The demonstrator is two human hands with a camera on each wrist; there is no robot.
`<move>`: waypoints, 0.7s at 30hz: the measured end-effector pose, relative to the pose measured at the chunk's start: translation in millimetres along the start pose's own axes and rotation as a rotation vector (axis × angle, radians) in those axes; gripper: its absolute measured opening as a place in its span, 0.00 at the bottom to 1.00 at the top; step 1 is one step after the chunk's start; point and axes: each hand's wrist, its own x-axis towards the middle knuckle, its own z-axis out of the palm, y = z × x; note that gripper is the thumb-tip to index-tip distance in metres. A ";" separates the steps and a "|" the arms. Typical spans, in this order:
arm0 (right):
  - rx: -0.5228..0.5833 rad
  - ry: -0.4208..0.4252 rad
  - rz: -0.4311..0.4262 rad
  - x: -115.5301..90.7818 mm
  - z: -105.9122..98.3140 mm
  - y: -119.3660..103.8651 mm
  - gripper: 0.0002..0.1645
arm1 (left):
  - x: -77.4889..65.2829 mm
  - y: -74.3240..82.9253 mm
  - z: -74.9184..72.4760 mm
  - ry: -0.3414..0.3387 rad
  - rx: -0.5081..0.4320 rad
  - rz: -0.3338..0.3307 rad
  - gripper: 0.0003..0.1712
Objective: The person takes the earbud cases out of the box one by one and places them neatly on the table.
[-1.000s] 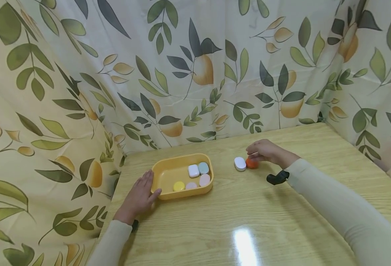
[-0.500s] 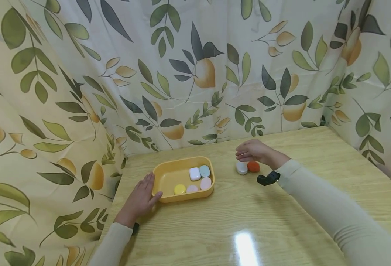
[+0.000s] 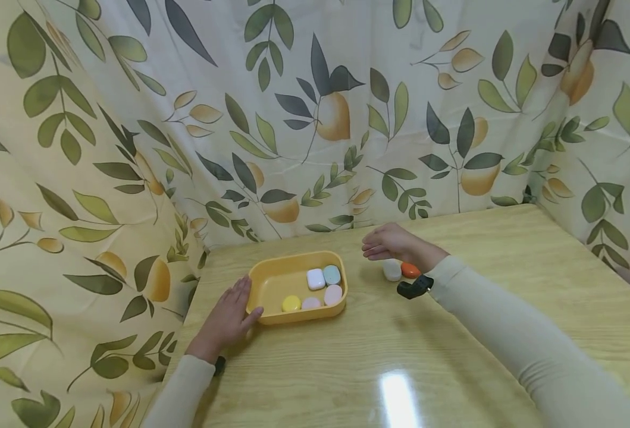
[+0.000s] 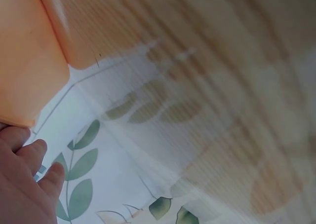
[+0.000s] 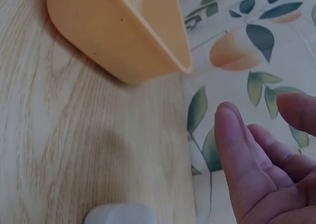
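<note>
A yellow oblong tray (image 3: pixel 274 318) with rounded corners stands on the table. Against its left end rests my left hand (image 3: pixel 223 318), fingers fairly straight and thumb at the front corner; the left wrist view shows fingertips (image 4: pixel 32 152) right at the tray's edge. To the right of the tray, my right hand (image 3: pixel 389 242) is raised above the table. Its fingers (image 5: pixel 276 152) are loosely bent and spread apart from the thumb, nothing between them. Below and behind it lie a white rounded piece (image 3: pixel 392 270) and an orange-red one (image 3: pixel 411 270), both partly covered by the hand.
Inside the tray sit several small rounded pieces: a white square one (image 3: pixel 316 279), a pale blue one (image 3: pixel 332 274), a yellow round one (image 3: pixel 291 303) and pink ones (image 3: pixel 333 294). A leaf-patterned curtain (image 3: pixel 336 178) borders the wooden table (image 3: pixel 304 374) at the back and sides.
My right hand has moved left, from over the orange-red piece past the white one toward the tray. Both pieces stay on the table. My left hand has kept its place on the tray.
</note>
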 end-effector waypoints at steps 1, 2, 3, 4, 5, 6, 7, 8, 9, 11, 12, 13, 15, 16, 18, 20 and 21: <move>-0.001 -0.003 0.001 0.7 1.5 -1.1 0.23 | 0.7 -0.2 0.0 0.003 -0.002 0.002 0.46; -0.003 -0.003 0.006 1.5 3.2 -2.1 0.23 | 1.3 -0.5 0.2 0.003 0.000 0.002 0.47; -0.002 -0.004 0.010 2.1 5.0 -3.2 0.23 | 1.6 -0.9 0.5 0.002 -0.001 0.001 0.47; -0.004 -0.006 0.012 2.5 7.0 -4.5 0.23 | 1.8 -1.3 0.9 0.001 0.001 0.000 0.47; -0.009 -0.012 0.011 2.9 9.1 -5.6 0.25 | 1.7 -1.3 0.8 0.000 -0.002 -0.002 0.47; -0.012 -0.019 0.009 3.7 11.2 -6.3 0.25 | 1.6 -1.7 1.2 -0.001 -0.001 -0.005 0.47; -0.015 -0.028 0.010 4.6 13.3 -6.7 0.26 | 1.3 -1.8 1.5 0.001 -0.001 -0.004 0.47; -0.011 -0.031 0.015 5.5 15.4 -7.1 0.26 | 1.1 -2.1 1.8 0.003 0.003 -0.006 0.47; -0.006 -0.036 0.019 6.5 17.3 -7.3 0.27 | 0.9 -2.2 2.2 0.005 0.004 -0.005 0.47; -0.002 -0.044 0.028 8.7 20.2 -6.8 0.27 | 0.6 -2.0 2.2 0.012 0.008 -0.001 0.47; 0.003 -0.044 0.033 9.6 21.6 -6.6 0.26 | 0.7 -2.0 2.1 0.014 0.007 0.001 0.47; 0.010 -0.041 0.038 11.1 23.0 -6.8 0.26 | 1.1 -2.3 1.8 0.018 0.006 0.004 0.47; 0.016 -0.051 0.032 13.8 25.3 -7.3 0.26 | 1.6 -2.5 0.9 0.023 0.003 0.005 0.46; 0.017 -0.063 0.023 15.5 26.4 -7.4 0.27 | 1.8 -2.5 0.4 0.025 0.006 0.005 0.46; 0.024 -0.077 0.011 17.8 29.8 -8.7 0.27 | 1.8 -2.1 -0.3 0.024 0.004 0.007 0.47; 0.031 -0.089 0.007 20.2 33.3 -10.0 0.27 | 1.4 -1.3 -0.5 0.021 0.006 0.010 0.47; 0.030 -0.091 0.006 21.6 35.0 -10.5 0.27 | 1.4 -0.8 -0.6 0.021 0.004 0.010 0.47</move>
